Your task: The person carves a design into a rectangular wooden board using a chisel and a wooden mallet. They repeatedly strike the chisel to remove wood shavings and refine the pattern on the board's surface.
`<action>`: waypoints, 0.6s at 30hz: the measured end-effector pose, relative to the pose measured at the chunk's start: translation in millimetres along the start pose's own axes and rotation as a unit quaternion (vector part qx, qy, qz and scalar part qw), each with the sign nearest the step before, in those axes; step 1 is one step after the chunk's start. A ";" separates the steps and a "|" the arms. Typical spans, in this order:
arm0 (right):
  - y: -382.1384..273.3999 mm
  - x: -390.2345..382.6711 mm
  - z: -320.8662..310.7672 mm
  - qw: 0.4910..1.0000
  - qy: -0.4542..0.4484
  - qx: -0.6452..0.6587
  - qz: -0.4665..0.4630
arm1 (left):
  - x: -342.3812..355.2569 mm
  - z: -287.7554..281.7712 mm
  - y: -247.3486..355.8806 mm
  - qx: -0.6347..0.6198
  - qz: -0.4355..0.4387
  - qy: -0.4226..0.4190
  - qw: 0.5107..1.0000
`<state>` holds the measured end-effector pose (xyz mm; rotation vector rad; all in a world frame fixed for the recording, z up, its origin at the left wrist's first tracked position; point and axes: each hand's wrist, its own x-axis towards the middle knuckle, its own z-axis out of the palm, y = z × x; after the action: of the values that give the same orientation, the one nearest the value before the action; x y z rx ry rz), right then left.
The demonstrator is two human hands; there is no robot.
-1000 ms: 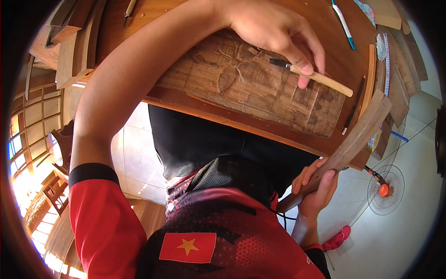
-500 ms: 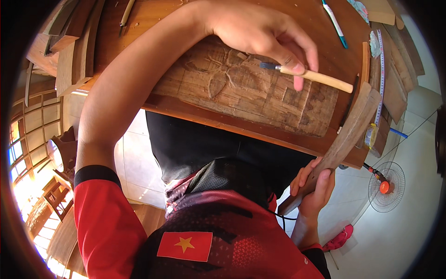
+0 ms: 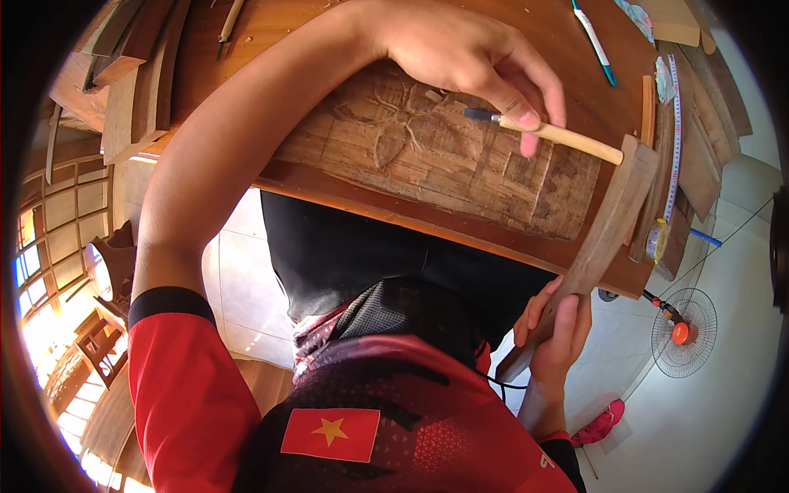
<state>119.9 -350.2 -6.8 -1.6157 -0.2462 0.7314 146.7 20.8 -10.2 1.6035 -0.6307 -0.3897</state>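
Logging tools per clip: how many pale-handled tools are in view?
2. One pale-handled tool is in the left hand, above the carved board; the second tool lies on the table at upper left. Others could be hidden behind the left forearm.

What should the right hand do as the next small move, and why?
Probably tap the wooden bar lightly against the chisel: the right hand grips the bar, whose far end appears at the handle's butt, while the left hand holds the chisel over the carved board.
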 end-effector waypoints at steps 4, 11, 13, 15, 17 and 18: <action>0.9 -2.1 0.3 1.000 0.005 -0.011 0.002 | 2.1 -1.7 -5.9 -0.020 0.006 -0.012 1.000; 0.6 0.4 3.3 0.999 -0.010 -0.022 0.035 | 0.0 -2.5 -0.9 -0.001 -0.014 -0.015 1.000; 4.3 -0.2 5.7 1.000 0.005 -0.002 0.011 | -0.3 -1.8 -2.4 0.004 -0.014 -0.015 1.000; 3.7 -2.2 6.0 1.000 0.017 0.004 0.018 | 1.6 -1.6 0.7 0.000 -0.029 -0.012 0.999; 7.3 -2.7 7.8 1.000 0.016 0.014 0.010 | 1.1 -0.7 1.0 -0.001 -0.031 -0.013 0.999; 8.6 -2.3 8.4 1.000 0.016 0.019 0.006 | 0.5 -0.4 -1.0 0.004 -0.021 -0.017 1.000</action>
<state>111.1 -346.4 -14.3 -1.5923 -0.1994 0.7146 147.5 20.9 -11.1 1.6224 -0.6263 -0.4463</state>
